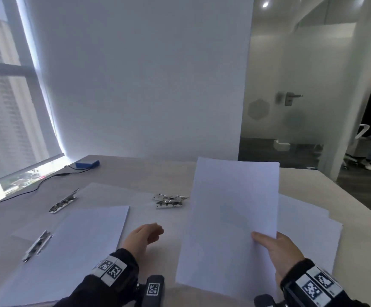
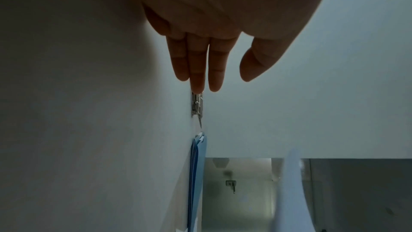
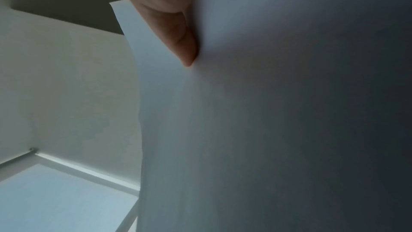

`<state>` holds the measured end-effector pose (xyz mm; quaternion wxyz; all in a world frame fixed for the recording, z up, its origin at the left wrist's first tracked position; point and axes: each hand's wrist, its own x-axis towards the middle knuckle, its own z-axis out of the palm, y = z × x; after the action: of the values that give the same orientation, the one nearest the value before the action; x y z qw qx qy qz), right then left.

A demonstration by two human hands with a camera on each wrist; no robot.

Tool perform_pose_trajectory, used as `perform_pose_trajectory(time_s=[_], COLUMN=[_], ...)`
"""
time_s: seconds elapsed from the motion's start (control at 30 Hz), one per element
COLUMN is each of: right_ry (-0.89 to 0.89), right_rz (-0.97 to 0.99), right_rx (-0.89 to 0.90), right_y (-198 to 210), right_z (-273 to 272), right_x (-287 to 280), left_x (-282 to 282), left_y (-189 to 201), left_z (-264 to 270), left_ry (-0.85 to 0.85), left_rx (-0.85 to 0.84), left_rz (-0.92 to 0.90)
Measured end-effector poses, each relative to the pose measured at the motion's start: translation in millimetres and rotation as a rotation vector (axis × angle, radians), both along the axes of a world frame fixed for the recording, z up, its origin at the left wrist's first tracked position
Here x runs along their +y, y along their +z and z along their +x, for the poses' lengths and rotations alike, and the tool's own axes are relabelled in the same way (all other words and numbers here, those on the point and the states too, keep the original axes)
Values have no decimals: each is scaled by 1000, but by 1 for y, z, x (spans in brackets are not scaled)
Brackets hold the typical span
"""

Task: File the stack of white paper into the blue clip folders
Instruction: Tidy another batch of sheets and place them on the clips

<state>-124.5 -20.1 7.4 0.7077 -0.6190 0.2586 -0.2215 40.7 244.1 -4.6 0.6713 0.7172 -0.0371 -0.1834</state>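
My right hand (image 1: 275, 247) pinches one white sheet (image 1: 231, 218) by its near right corner and holds it tilted up above the table. In the right wrist view the thumb (image 3: 181, 45) presses on that sheet (image 3: 267, 112). The paper stack (image 1: 311, 231) lies under and right of it. My left hand (image 1: 149, 233) hovers empty, fingers relaxed, over the middle of the table; its straight fingers (image 2: 196, 70) point toward a metal clip (image 2: 197, 105) and blue folders (image 2: 197, 174). Another white sheet (image 1: 87, 240) lies beside a near-left clip (image 1: 37, 245).
Two more metal clips show, one at the far left (image 1: 63, 201) and one in the middle (image 1: 170, 200). A blue box (image 1: 87, 163) with a black cable sits at the back left by the window. A person stands past the glass door at the far right.
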Motion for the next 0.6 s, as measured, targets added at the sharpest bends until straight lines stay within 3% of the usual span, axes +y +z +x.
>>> perform_pose_trajectory(time_s=[0.3,0.6], right_ry=[245,400], right_rz=[-56,203], right_rx=[141,250], right_y=[-27,-13], right_z=[61,74], right_x=[67,87], left_x=[43,102], left_y=[4,-3], left_z=[-8,15], left_ry=[-61,-4], left_rx=[83,204], left_rz=[74,152])
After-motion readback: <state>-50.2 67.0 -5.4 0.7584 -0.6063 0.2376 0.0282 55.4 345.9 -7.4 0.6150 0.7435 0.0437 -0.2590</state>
